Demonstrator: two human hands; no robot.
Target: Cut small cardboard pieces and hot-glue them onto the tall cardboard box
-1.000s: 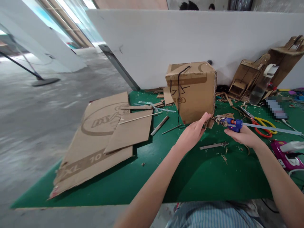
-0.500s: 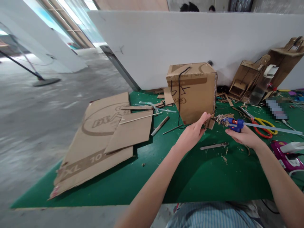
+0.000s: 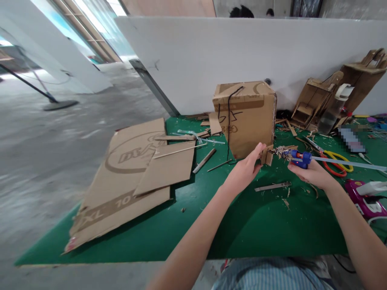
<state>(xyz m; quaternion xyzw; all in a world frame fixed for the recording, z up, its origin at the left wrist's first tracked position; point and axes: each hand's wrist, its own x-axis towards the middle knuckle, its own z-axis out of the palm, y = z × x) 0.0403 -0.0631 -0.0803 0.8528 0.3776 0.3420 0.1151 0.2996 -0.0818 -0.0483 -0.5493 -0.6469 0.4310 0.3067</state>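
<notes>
In the right hand (image 3: 311, 173), a blue plastic glue gun (image 3: 300, 158) with a long cloudy glue stick (image 3: 347, 162) out the back. Wrapped snugly by the fingers at the grip, over the right part of the shiny green table (image 3: 242, 229), pointing left.

At the left hand (image 3: 242, 173), by the fingertips, a small brown cardboard piece (image 3: 266, 157), just at the near right corner of a big brown cardboard box (image 3: 250, 117) with a black string. Cannot tell how far open the left fingers are, or if pinching the piece or just touching it.

Probably light and easy to bend, so best held softly by the edges. Likely light and stiff for the gun, but hot at the tip; best held by the grip only. Likely light and easy to dent for the box; best held by two sides.

Counting: one gun, one stick in it, one box; on the left, two flat brown cardboard sheets (image 3: 115, 181); on the right, one pair of scissors (image 3: 314, 145) with red and yellow handles, and one clear bottle (image 3: 329, 114) with a white lid.
</notes>
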